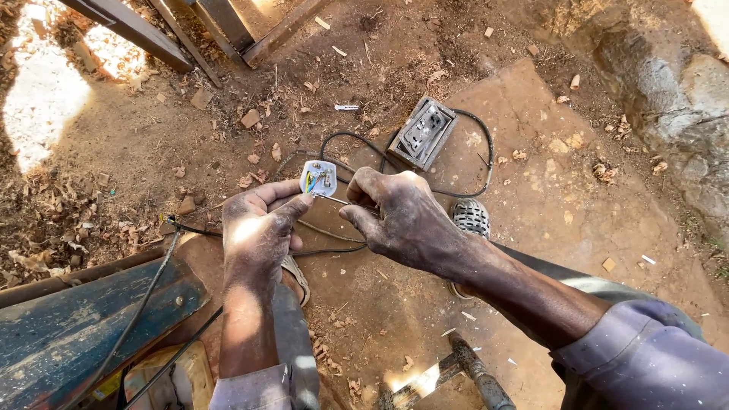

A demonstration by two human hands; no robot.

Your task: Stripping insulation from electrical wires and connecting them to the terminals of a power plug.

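My left hand [258, 228] pinches a white electrical plug [319, 178] that lies open, its coloured wire ends and brass pins showing. My right hand [399, 216] is closed just right of the plug, fingers curled round the black cable [334, 249] that runs into it. Both hands hover over bare dirt ground. The cable loops away past a grey socket box [424, 133] lying on the ground behind the hands.
A blue, worn metal part [83, 326] with thin black wires [144, 304] sits at lower left. Timber pieces [220, 30] lie at the top. A patterned shoe [471, 216] shows under my right wrist. A metal tool [474, 372] rests at bottom centre. Rock [668, 99] rises at right.
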